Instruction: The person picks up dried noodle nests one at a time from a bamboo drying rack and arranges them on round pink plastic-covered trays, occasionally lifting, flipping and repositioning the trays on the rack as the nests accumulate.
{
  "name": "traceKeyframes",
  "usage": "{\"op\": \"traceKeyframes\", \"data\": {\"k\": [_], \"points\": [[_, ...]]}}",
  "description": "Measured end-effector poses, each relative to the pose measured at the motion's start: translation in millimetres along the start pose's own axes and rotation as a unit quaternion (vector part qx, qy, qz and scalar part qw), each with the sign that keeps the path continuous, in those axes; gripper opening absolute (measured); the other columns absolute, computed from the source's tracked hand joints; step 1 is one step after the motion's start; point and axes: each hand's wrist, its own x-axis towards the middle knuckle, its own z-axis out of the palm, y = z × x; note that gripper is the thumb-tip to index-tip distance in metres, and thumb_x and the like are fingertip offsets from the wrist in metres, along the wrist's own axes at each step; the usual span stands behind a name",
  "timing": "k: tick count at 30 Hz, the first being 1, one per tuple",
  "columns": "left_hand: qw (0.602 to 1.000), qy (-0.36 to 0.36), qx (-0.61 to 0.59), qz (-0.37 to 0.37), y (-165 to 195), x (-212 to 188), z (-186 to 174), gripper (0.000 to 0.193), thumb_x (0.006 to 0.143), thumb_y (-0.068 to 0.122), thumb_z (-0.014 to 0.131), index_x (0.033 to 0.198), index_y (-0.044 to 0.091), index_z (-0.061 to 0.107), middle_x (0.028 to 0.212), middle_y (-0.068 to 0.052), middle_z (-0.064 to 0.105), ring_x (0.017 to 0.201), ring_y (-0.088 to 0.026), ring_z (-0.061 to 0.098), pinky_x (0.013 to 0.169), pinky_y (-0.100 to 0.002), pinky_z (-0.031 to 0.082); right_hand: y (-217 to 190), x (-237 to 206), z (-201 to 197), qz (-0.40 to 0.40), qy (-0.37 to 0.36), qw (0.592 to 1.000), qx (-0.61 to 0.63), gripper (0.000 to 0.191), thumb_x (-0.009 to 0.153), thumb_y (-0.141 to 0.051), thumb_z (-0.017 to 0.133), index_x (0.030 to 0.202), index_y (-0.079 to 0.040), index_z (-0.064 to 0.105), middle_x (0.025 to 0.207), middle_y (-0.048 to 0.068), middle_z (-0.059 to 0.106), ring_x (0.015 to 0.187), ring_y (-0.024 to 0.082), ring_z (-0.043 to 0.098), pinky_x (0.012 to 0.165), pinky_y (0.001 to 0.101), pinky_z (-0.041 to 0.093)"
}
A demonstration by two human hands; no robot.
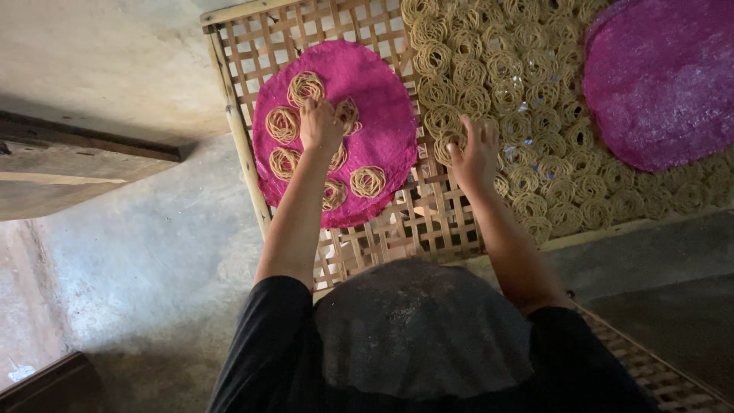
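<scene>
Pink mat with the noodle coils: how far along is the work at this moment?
Done: seven or so noodle coils lie on the near pink mat, and many more cover the bamboo rack. In hand: the left hand presses a coil on the mat; the right hand reaches the coil mass. Left: much of the mat is bare; the far pink mat holds none.

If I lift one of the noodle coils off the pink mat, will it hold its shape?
Probably fragile: each noodle coil is thin looped strands with open gaps, so pinching may break or unravel it. It looks light. The pink mat seems textured, so sliding could snag; the left hand presses from above.
</scene>
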Motion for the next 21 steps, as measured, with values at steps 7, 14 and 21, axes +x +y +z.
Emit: {"op": "traceKeyframes", "data": {"k": [7, 14, 21], "points": [[0.92, -0.288, -0.264, -0.035, 72.1, -62.2, -60.1, 0.025, 0.108, 0.024, 0.05, 0.128, 0.009, 0.053, 0.099, -0.016, 0.074, 0.062, -0.022, 0.063, 0.051, -0.039, 0.057, -43.4, -36.4, -4.4, 0.321, -0.259, 0.697, 0.586, 0.039, 0.103, -0.043, 0.056, 0.122, -0.01, 0.069, 0.109, 0.005, 0.072, 0.093, 0.015, 0.069, 0.082, 0.0308, 0.059], [0.961, -0.177, -0.179, 0.113, 71.1, -136.2, -42.1, 0.077, 0.081, 0.018, 0.077, 0.148, 0.002, 0.042, 0.146, -0.021, 0.048, 0.134, -0.037, 0.045, 0.109, -0.051, 0.044, -25.5, -79.3, -5.4, 0.365, -0.275, 0.724, 0.517, 0.027, 0.1, -0.031, 0.065, 0.114, -0.009, 0.07, 0.101, 0.008, 0.073, 0.084, 0.019, 0.07, 0.074, 0.0335, 0.06], [0.97, -0.161, -0.177, 0.04, 34.3, -143.1, 0.6, 0.053, 0.09, 0.013, 0.07, 0.138, 0.001, 0.054, 0.134, -0.021, 0.049, 0.129, -0.04, 0.048, 0.104, -0.049, 0.046, -0.6, -75.6, -17.5, 0.074, -0.065, 0.989, 0.107, 0.027, 0.091, -0.004, 0.072, 0.117, -0.003, 0.064, 0.1, 0.02, 0.066, 0.09, 0.039, 0.065, 0.079, 0.0477, 0.053]]}}
